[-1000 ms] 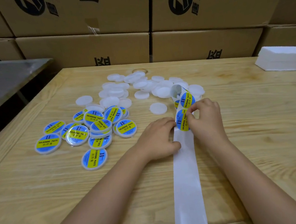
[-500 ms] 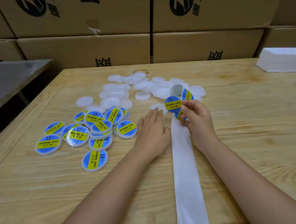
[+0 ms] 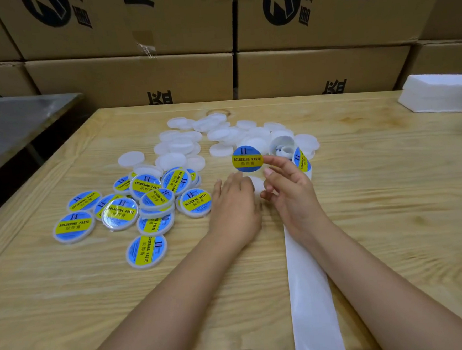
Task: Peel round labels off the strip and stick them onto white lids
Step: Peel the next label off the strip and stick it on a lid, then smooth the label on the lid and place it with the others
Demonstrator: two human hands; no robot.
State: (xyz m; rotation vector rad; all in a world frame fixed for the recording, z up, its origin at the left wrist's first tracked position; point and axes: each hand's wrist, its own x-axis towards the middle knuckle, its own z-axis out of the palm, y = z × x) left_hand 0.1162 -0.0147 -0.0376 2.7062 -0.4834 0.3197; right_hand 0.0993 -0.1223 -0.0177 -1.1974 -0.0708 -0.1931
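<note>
**Head view: label peeled free, bare lid waiting below it**

The right hand (image 3: 288,195) pinches the round blue-and-yellow glossy label (image 3: 247,159) at its 3 o'clock edge, fingers (image 3: 275,160) clamped on it. The label is held above the pale wooden worktop (image 3: 389,191). The left hand (image 3: 234,204) lies flat, fingers straight and slightly apart, by a plain white plastic lid (image 3: 257,182) at the label's 6 o'clock; I cannot tell if they touch it.

To do this well, I judge: centre the thin film over the rigid lid, land one edge first, then smooth across to avoid bubbles.

The slick white backing strip (image 3: 312,292) runs toward 6 o'clock. Shiny labelled lids (image 3: 149,199) are heaped at 9 o'clock, and bare matte lids (image 3: 184,145) lie at 12.
</note>
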